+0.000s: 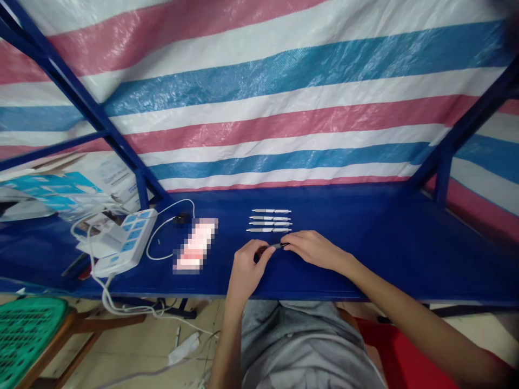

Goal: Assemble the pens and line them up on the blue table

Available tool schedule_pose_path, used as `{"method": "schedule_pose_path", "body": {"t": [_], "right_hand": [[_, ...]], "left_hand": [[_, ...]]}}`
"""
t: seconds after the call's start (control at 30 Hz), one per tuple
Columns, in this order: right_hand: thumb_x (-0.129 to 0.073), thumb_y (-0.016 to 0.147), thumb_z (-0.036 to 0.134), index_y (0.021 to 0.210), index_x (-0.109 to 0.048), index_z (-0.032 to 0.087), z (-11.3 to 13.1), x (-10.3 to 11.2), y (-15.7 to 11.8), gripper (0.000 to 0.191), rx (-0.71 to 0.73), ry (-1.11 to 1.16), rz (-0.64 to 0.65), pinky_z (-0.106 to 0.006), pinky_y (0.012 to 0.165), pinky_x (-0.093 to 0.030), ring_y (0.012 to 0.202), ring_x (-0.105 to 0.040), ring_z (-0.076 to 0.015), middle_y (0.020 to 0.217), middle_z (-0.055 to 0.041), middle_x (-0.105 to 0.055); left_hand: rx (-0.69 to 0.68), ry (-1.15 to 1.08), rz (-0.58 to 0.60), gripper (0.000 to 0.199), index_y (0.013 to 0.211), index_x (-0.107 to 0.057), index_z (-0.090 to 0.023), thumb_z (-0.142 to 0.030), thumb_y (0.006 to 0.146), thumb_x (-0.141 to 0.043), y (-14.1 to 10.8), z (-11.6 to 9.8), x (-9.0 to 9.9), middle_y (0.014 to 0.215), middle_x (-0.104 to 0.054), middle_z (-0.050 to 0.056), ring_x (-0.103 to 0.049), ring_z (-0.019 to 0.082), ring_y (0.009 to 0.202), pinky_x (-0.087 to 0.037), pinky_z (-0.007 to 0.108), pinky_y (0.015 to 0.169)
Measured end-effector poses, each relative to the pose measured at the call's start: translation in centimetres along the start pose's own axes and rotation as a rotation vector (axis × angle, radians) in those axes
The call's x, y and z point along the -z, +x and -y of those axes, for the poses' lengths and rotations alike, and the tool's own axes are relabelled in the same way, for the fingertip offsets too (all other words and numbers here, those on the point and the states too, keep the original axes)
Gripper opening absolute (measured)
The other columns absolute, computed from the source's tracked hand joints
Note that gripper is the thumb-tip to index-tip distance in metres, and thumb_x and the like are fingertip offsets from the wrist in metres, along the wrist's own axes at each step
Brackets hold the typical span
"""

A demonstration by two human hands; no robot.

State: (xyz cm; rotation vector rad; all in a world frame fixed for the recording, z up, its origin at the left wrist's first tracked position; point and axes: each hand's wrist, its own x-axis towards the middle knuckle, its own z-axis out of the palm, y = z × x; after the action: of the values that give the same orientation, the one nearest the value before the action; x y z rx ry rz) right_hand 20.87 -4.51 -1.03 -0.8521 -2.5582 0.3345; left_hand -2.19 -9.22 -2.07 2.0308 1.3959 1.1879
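Left hand (249, 267) and right hand (312, 249) at the table's near edge, each grip pinching one end of a dark pen (275, 246), long axis running 9 to 3 o'clock, four white pens (270, 220) lying parallel at 12 o'clock, on a blue table (365, 243)

Pens (271, 219): smooth white plastic, 12 o'clock. Power strip (125, 243): glossy white plastic, 10 o'clock. Tarpaulin (284, 97): woven plastic, lightly glossy, rough weave.
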Motion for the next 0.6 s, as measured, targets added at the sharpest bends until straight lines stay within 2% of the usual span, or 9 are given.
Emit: {"method": "schedule_pose_path", "body": {"t": [0.07,0.33,0.6], "right_hand": [[-0.045,0.108,0.028,0.116,-0.065,0.021,0.15,0.13,0.05,0.023,-0.001,-0.005,0.010,-0.031,0.081,-0.051,0.092,-0.070,-0.0218,0.109,-0.0079,-0.073],[-0.044,0.109,0.026,0.111,-0.064,0.020,0.35,0.27,0.03,0.021,-0.004,0.010,0.037,-0.029,0.077,-0.048,0.090,-0.069,-0.0209,0.104,-0.0064,-0.072],[-0.044,0.108,0.023,0.111,-0.063,0.020,0.50,0.38,0.02,0.020,0.002,0.034,0.044,-0.029,0.075,-0.047,0.088,-0.068,-0.0201,0.104,-0.0060,-0.072]], "left_hand": [[-0.010,0.011,0.017,0.021,0.089,-0.068,-0.021,-0.037,0.099,-0.059,0.01,-0.02,0.05,0.083,-0.069,0.001,-0.063,0.014,0.074,-0.049,0.027,0.072],[-0.019,-0.022,0.010,0.012,0.091,-0.067,-0.021,-0.031,0.097,-0.063,-0.16,0.46,-0.23,0.086,-0.070,0.000,-0.064,0.014,0.075,-0.050,0.026,0.073],[-0.056,-0.008,-0.007,0.013,0.091,-0.068,-0.021,-0.029,0.098,-0.061,-0.30,0.07,-0.13,0.084,-0.069,0.001,-0.063,0.014,0.073,-0.051,0.026,0.073]]}}
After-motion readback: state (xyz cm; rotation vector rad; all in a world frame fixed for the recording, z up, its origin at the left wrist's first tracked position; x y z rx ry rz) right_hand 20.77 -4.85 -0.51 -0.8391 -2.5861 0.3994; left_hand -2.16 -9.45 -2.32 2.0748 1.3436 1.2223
